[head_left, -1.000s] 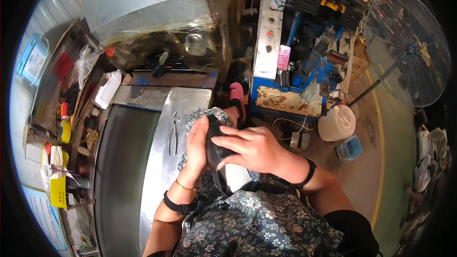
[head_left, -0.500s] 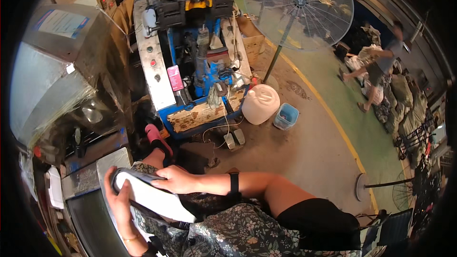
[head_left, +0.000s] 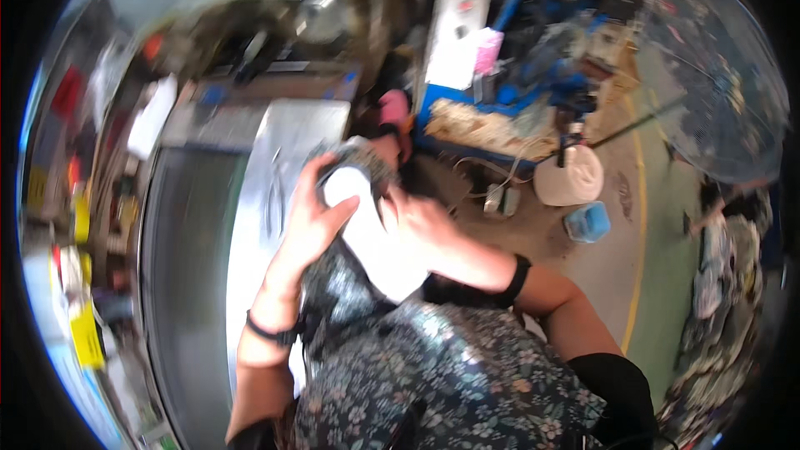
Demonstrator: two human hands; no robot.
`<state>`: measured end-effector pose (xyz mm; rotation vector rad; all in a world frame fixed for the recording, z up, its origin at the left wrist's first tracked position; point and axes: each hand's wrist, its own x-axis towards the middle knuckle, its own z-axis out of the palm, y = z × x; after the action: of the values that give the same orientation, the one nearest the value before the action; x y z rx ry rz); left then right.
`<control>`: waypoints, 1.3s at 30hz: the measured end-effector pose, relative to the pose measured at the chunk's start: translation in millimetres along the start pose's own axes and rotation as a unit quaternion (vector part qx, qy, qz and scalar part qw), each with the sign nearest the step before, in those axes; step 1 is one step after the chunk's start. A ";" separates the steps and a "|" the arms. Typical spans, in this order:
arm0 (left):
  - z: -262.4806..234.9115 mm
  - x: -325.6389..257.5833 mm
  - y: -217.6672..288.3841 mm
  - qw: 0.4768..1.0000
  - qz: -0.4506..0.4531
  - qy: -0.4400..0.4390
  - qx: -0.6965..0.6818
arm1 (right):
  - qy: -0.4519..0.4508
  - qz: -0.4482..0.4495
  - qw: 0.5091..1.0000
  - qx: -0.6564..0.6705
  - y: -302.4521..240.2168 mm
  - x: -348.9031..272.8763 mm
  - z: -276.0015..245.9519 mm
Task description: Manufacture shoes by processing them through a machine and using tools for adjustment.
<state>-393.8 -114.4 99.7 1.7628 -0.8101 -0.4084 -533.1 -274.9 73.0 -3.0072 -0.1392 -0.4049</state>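
1. Since half a second ago the view has swung back left: the metal desk (head_left: pixel 283 167) fills the left half again, and the fan (head_left: pixel 717 83) has slid to the upper right edge.
2. The white piece (head_left: pixel 375 242), flat and pale with a dark patterned cloth (head_left: pixel 354 154) about its top, was down by the lap; it is now raised in front of the chest, over the near edge of the desk.
3. The left hand (head_left: pixel 312 217) wraps the piece from the left, thumb across its face, grip pressed onto it.
4. The right hand (head_left: pixel 421 221) closes on its right edge, fingers curled against it; blur hides the fingertips.
5. Judged from this, the step in hand seems to be fitting or smoothing the cloth over the piece's top end.
6. The next move would call for a steady hold with the left hand while the right tugs the cloth evenly.
7. A white jug (head_left: pixel 569 175) and a blue tub (head_left: pixel 587 221) sit on the floor, well apart.
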 end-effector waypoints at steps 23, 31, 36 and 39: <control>-13.7 -27.6 -6.5 0.898 -0.075 0.045 -0.430 | -0.016 0.087 0.750 0.655 -21.6 -19.6 4.0; -0.1 -49.6 23.4 0.821 -0.002 0.213 0.530 | 0.037 0.123 0.834 0.536 -79.3 -1.8 -9.3; -2.0 -113.1 -15.1 0.973 0.060 0.047 0.216 | 0.073 0.063 0.760 0.643 -65.5 -16.0 7.1; 26.2 -134.0 11.6 0.950 -0.064 0.127 0.279 | 0.092 0.091 0.829 0.544 -77.5 -27.5 4.8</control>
<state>-508.7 -41.1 85.8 2.3446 -0.6646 -0.0227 -566.4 -199.7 68.0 -1.8183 -0.0370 -0.3988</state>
